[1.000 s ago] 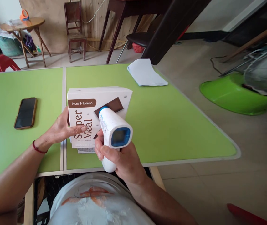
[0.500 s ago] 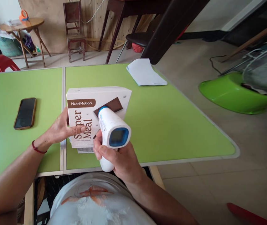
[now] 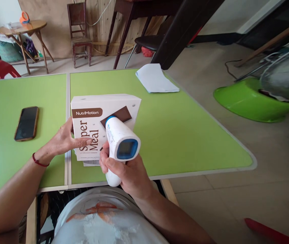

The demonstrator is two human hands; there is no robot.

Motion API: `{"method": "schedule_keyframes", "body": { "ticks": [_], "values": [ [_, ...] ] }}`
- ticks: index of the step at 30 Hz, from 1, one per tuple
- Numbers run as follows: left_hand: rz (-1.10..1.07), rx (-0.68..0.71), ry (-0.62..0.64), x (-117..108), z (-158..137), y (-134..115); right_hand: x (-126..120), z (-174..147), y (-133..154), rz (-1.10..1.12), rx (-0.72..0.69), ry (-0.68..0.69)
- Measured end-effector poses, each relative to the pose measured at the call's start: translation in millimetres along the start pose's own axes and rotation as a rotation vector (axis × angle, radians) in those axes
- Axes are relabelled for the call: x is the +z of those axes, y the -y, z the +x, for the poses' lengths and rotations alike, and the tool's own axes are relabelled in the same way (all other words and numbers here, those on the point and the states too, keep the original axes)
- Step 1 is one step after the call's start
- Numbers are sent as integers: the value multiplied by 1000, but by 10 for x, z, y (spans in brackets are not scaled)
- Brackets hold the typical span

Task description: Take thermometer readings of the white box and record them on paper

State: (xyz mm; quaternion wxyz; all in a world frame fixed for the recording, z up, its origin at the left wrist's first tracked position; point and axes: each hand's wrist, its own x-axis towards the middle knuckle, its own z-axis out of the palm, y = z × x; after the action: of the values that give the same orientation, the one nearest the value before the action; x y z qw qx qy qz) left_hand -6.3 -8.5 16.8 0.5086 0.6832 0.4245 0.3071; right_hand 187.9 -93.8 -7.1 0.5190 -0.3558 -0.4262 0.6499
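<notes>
Thermometer (image 3: 120,137) slightly further left before white box (image 3: 97,127).

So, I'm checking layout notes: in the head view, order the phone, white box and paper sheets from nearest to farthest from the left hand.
1. White box: held in the left hand.
2. Phone: to that hand's left.
3. Paper sheets: beyond the box, rightward.
</notes>
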Motion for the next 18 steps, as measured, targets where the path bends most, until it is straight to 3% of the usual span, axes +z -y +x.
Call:
{"method": "schedule_keyframes", "body": {
  "ticks": [6, 10, 16, 18],
  "values": [
    [90, -18, -16, -43, -18, 72, 4, 12, -30, -15, -4, -34],
    [-9, 11, -27, -18, -15, 99, -73, -22, 63, -118, -79, -20],
    [-147, -5, -100, -34, 6, 63, -518, 34, 483, -446, -324, -67],
    [-166, 40, -132, -78, 17, 79, -744, 190, 632, -685, -404, -162]
  ]
}}
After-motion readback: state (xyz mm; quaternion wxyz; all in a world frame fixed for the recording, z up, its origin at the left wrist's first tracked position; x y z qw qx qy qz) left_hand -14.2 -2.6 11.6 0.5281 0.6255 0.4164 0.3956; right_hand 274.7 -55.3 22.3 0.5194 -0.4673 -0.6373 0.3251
